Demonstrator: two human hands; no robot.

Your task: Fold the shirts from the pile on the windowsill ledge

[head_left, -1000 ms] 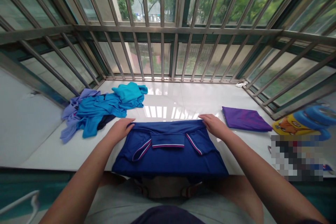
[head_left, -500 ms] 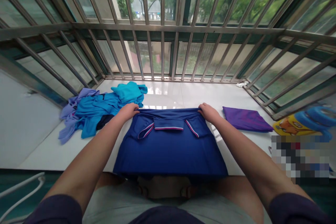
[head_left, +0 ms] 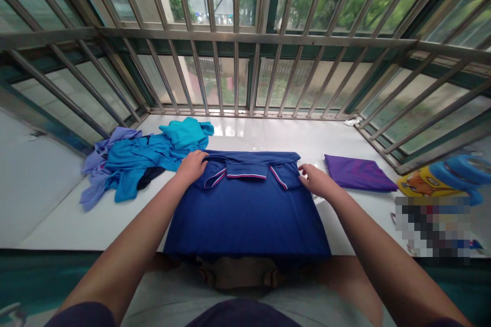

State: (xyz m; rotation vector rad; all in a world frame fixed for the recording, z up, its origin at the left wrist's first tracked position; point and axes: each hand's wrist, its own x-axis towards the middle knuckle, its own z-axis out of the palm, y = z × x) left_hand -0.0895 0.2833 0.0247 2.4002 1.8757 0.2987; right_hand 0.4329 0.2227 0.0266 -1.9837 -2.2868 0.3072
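A dark blue polo shirt [head_left: 247, 214] lies spread on the white ledge, its near edge hanging over the front. Red-and-white trim runs along the collar in the middle and on a folded sleeve at each side. At the shirt's far left corner, the fingers of my left hand [head_left: 194, 167] are closed on the cloth's edge. My right hand [head_left: 317, 181] is just off the right side of the shirt, thumb and fingers slightly apart, with no cloth between them.
A heap of blue and lilac clothes [head_left: 141, 156] lies to the left. On the right are a folded purple garment [head_left: 358, 172] and a yellow-and-blue bottle [head_left: 433, 179], with a blurred-out patch in front. Metal window bars [head_left: 253, 38] border the white ledge [head_left: 245, 133].
My right hand has let go of the shirt's far right corner and moved slightly right and nearer to me. The shirt's far edge now lies a little farther away.
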